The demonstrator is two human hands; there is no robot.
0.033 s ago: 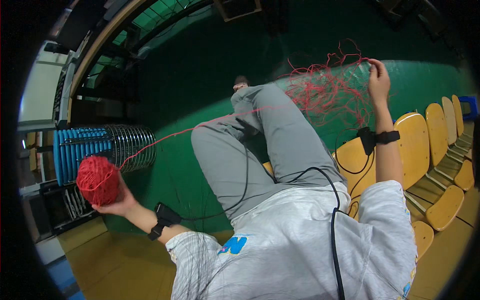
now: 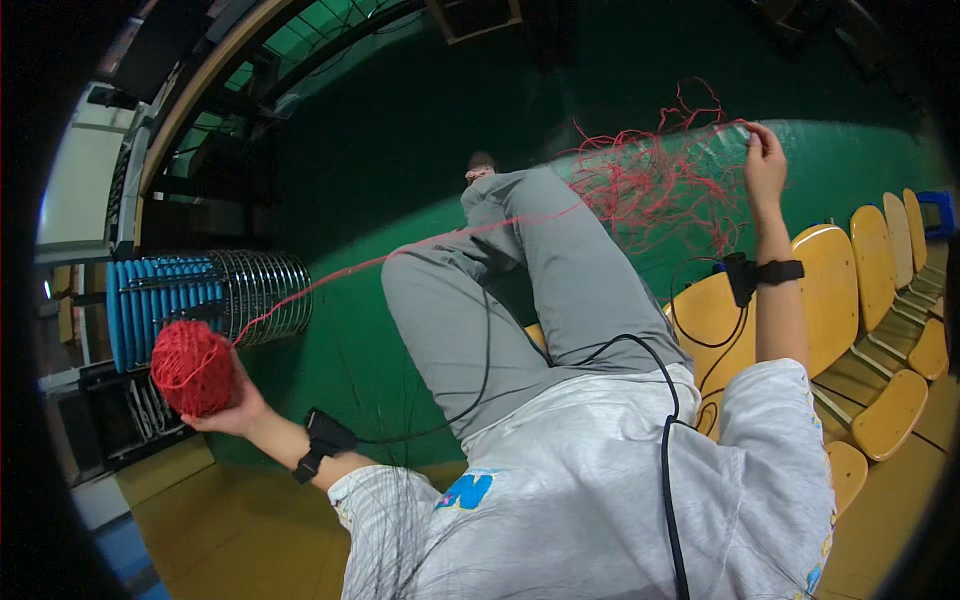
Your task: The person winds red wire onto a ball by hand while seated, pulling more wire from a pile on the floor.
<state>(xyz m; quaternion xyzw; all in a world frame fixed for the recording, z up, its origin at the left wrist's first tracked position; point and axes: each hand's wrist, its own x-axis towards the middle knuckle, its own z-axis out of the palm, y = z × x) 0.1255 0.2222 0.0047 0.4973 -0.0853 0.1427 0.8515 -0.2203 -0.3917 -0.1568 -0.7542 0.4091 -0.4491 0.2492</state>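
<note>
A round ball of red yarn [image 2: 192,368] rests in my left hand [image 2: 238,404], held out to the left with the fingers mostly hidden behind it. From the ball a single red strand [image 2: 350,268] stretches across my grey trouser legs toward a loose tangle of red yarn [image 2: 650,185] at the far right. My right hand [image 2: 766,172] is raised beside that tangle, its fingertips pinched on yarn at the tangle's upper right edge. Both wrists carry black straps with small devices and cables.
A row of yellow wooden chairs [image 2: 826,290] runs along the right. To the left stands a stack of blue-topped stools [image 2: 165,300] with metal legs. Green floor [image 2: 350,390] lies ahead of me. A black cable [image 2: 670,500] hangs over my shirt and lap.
My right hand has shifted slightly to the right and down, still pinching the yarn. The ball in my left hand has turned and dropped a little.
</note>
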